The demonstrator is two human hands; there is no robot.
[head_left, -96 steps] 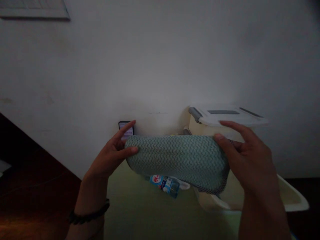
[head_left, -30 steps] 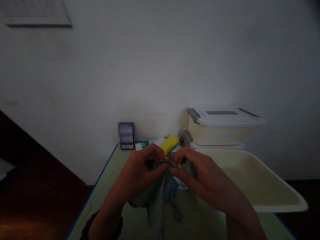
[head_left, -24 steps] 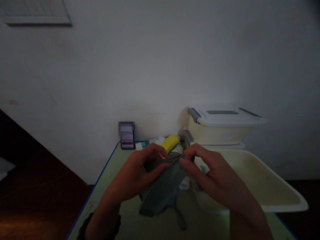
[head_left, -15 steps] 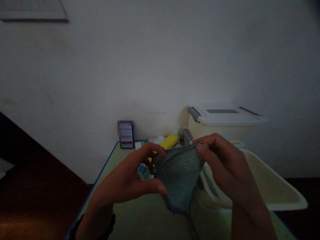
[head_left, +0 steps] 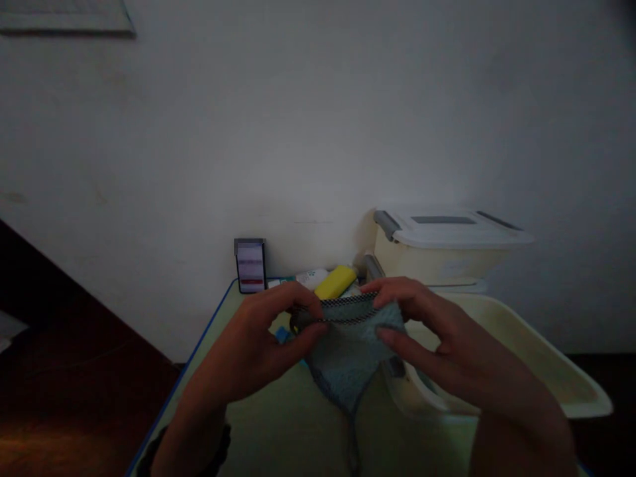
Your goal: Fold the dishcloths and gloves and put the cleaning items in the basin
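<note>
Pictured above a blue-edged table [head_left: 268,430], beside an open tub [head_left: 536,351] at four o'clock in view, partly screened inside, and a lidded box [head_left: 442,262] at three, concealing any contents: pinching, with left hand [head_left: 248,338] and right hand [head_left: 442,324] apart, a grey-green cloth [head_left: 348,364] toward six o'clock, apparently to hold its checked edging [head_left: 348,301] straight.

Your left hand [head_left: 251,344] hides part of the cloth [head_left: 348,358] and much of a blue item [head_left: 282,334]; your right hand [head_left: 452,344] covers part of the tub [head_left: 521,338]. The phone [head_left: 251,270] is blurred at its top; your view crops the upper-left panel [head_left: 67,20].
</note>
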